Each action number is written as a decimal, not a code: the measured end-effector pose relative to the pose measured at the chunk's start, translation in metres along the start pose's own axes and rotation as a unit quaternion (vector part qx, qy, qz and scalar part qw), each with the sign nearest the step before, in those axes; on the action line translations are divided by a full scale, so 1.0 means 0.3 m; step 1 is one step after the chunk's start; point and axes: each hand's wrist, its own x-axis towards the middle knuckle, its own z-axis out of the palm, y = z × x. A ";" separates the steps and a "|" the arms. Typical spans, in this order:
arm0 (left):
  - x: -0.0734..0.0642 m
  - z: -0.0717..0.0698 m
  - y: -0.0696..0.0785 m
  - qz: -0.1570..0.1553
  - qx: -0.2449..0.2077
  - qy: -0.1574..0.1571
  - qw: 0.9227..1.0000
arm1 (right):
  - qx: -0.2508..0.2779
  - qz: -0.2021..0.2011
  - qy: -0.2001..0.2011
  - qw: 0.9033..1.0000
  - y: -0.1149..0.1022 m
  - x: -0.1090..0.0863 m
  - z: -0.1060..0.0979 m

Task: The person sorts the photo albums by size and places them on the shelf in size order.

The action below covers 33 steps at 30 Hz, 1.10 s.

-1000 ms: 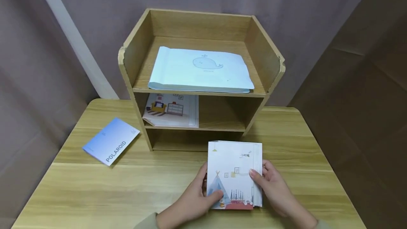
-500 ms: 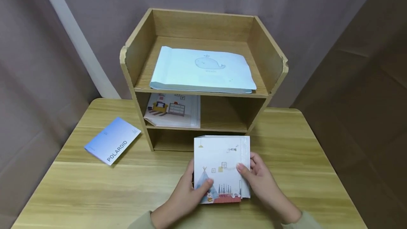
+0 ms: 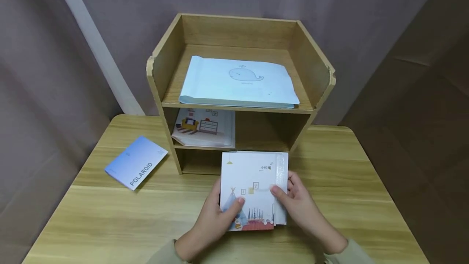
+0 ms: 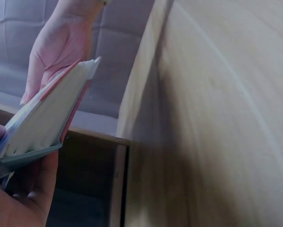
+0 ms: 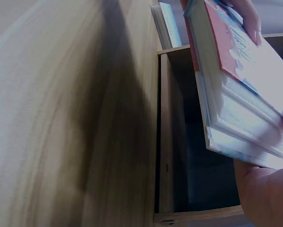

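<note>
A thick white book (image 3: pixel 254 174) with a tent drawing and a red strip along its lower edge is held up in front of the shelf. My left hand (image 3: pixel 214 217) grips its left side, thumb on the cover and fingers behind. On the opposite side my right hand (image 3: pixel 302 207) pinches the other edge, its thumb also on the cover. The left wrist view shows the page block of the book (image 4: pixel 44 111) from below, clear of the table. In the right wrist view the back cover of the book (image 5: pixel 222 146) sticks out past the pages.
Behind stands a wooden shelf (image 3: pixel 239 34). A pale blue whale-print book (image 3: pixel 212 80) lies on its top board, and a white book with a furniture drawing (image 3: pixel 205 137) lies in the middle left. A blue POLAROID book (image 3: pixel 135 162) rests on the table (image 3: pixel 121 223).
Both hands have carried the white book leftward and a little toward the shelf, keeping their hold. The whole scene has shifted slightly right as the head camera moved.
</note>
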 end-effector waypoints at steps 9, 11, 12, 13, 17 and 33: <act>0.024 -0.021 0.100 -0.015 -0.018 0.030 0.999 | 0.003 -0.014 -0.016 1.000 -0.011 0.009 0.008; 0.031 -0.025 0.135 -0.012 -0.019 0.035 0.999 | 0.003 -0.011 -0.015 1.000 -0.008 0.005 0.009; 0.036 -0.027 0.139 -0.005 -0.018 0.035 0.999 | -0.001 -0.011 -0.016 1.000 -0.005 0.003 0.009; 0.041 -0.028 0.141 -0.002 -0.016 0.037 0.999 | -0.003 -0.010 -0.017 1.000 -0.005 -0.001 0.009; 0.066 -0.027 0.156 0.006 -0.010 0.044 0.999 | -0.022 -0.013 -0.016 1.000 -0.004 -0.017 0.010; 0.144 -0.044 0.106 0.015 -0.024 0.080 0.996 | -0.025 -0.027 -0.036 0.999 0.013 -0.024 0.036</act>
